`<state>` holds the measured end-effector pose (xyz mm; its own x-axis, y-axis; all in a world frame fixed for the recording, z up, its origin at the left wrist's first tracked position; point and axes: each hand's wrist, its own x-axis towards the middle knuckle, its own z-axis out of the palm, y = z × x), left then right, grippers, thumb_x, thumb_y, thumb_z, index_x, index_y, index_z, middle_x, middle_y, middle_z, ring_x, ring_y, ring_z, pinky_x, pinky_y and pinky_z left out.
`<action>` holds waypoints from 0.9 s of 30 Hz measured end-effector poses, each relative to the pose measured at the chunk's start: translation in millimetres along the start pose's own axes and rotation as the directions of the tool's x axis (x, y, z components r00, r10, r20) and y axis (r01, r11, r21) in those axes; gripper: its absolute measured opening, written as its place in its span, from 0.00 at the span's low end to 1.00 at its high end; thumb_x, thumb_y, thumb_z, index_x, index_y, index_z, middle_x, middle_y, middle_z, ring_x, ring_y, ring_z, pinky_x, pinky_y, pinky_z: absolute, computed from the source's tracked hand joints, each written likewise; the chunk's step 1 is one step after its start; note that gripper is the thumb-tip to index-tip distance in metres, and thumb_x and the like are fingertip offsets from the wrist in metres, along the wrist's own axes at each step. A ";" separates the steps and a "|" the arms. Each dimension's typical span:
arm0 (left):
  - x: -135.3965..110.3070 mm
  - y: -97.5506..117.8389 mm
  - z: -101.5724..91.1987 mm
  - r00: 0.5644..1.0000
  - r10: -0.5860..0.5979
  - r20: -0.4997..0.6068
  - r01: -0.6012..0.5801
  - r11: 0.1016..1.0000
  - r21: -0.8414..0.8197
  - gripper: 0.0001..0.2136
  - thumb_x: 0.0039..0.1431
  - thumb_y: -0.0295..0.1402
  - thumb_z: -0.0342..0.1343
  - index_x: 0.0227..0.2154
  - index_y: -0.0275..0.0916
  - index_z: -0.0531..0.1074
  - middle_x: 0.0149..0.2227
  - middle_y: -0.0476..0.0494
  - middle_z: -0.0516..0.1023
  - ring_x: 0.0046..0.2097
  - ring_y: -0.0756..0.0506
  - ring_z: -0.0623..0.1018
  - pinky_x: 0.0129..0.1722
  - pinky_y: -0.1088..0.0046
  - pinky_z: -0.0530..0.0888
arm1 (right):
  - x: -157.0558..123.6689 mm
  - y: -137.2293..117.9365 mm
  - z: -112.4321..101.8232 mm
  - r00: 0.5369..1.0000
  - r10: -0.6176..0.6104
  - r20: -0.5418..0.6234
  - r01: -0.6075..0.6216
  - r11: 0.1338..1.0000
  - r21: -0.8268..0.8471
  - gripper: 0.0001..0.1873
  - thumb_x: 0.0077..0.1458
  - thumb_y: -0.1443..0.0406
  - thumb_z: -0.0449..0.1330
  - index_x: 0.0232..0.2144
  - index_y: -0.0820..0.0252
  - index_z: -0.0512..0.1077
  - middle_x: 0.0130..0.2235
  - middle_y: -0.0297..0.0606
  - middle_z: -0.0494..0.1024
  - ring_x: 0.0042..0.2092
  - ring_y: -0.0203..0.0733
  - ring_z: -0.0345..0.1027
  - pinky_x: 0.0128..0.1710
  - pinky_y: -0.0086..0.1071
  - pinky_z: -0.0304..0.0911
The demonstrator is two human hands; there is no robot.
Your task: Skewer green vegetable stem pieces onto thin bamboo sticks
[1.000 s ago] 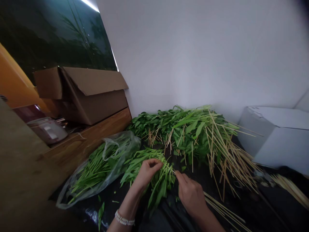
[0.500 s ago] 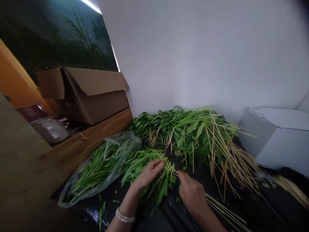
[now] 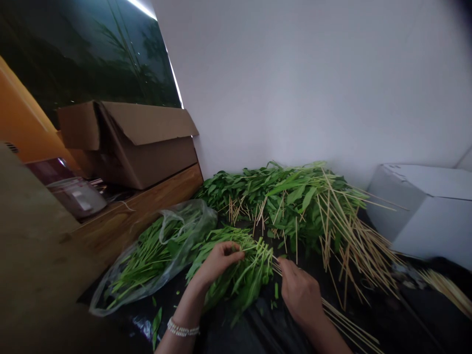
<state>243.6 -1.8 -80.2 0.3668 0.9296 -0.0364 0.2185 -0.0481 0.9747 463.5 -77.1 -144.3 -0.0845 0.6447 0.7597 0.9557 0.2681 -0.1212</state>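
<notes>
My left hand (image 3: 220,263) is curled over a pile of leafy greens (image 3: 250,290), its thumb and forefinger closing around their stems. A white beaded bracelet circles that wrist. My right hand (image 3: 300,292) grips thin wooden sticks (image 3: 348,324), whose long ends run out behind the fist to the lower right. A stick tip pokes out ahead of its fingers, close to the cut stem ends (image 3: 263,250). Just left of the right hand lies a short piece of green stem (image 3: 276,290). The palms and lower fingers are hidden.
Behind, greens on sticks (image 3: 295,196) are heaped against the wall. A clear plastic bag (image 3: 206,216) of greens lies left, on black sheeting (image 3: 273,329). A cardboard box (image 3: 158,160) stands upper left, a white box (image 3: 435,221) right. More sticks (image 3: 448,290) lie far right.
My left hand has shifted slightly left and its fingertips have drawn back from the stem ends. The right hand has moved a little right and down, with the sticks still in it.
</notes>
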 end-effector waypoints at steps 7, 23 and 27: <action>1.2 -6.6 -11.1 0.960 -0.006 -0.281 -0.026 0.994 -0.109 0.17 0.44 0.44 0.66 0.31 0.35 0.78 0.30 0.45 0.79 0.30 0.49 0.72 0.31 0.75 0.66 | -0.3 1.1 0.3 1.000 0.010 -0.027 -0.009 1.000 0.023 0.15 0.59 0.74 0.44 0.40 0.61 0.69 0.31 0.36 0.77 0.28 0.35 0.71 0.30 0.28 0.58; -2.2 -2.5 22.6 0.960 -0.108 -0.257 -0.046 0.846 -0.531 0.15 0.40 0.36 0.70 0.30 0.37 0.73 0.25 0.52 0.75 0.26 0.53 0.72 0.28 0.79 0.66 | -6.3 -7.1 6.1 0.995 -0.069 0.078 0.054 0.981 0.186 0.15 0.61 0.73 0.44 0.43 0.62 0.68 0.32 0.36 0.76 0.31 0.35 0.71 0.34 0.27 0.60; -1.3 -8.2 27.4 0.970 -0.034 -0.240 -0.069 0.911 -0.406 0.13 0.42 0.36 0.70 0.30 0.36 0.77 0.27 0.48 0.77 0.28 0.53 0.72 0.30 0.79 0.66 | -6.1 -6.3 5.6 0.995 -0.068 0.071 0.054 0.982 0.179 0.15 0.62 0.73 0.43 0.42 0.62 0.68 0.32 0.37 0.76 0.31 0.36 0.71 0.33 0.28 0.60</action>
<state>266.1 -12.6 -94.2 0.1314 0.9912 -0.0154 -0.1934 0.0409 0.9803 456.4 -78.6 -151.7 -0.1689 0.6742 0.7190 0.8840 0.4262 -0.1919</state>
